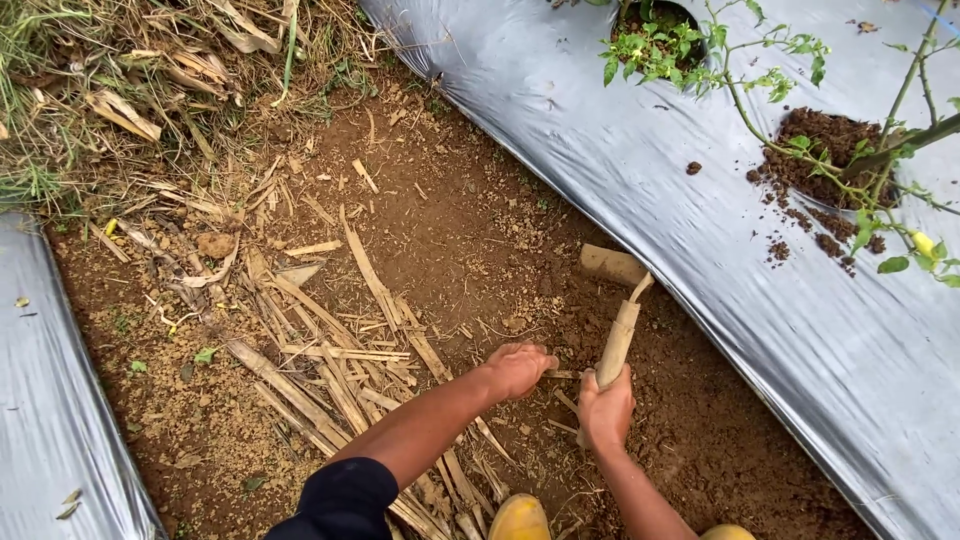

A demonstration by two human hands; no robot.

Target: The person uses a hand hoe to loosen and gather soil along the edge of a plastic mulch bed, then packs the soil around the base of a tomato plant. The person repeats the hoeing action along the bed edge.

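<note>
My right hand grips the wooden handle of a small hand tool whose pale head rests on the brown soil. Just to its left, my left hand is closed and pressed to the ground, its fingers on a thin sliver of dry stalk; whether it grips the sliver is unclear. Split pieces of dry cane lie scattered to the left of both hands. A dark sleeve covers my left upper arm.
Silver plastic mulch sheets flank the dirt furrow, one on the right and one on the left. Green plants grow through holes in the right sheet, with spilled soil. Dry grass lies at the far left. Yellow boot tips show below.
</note>
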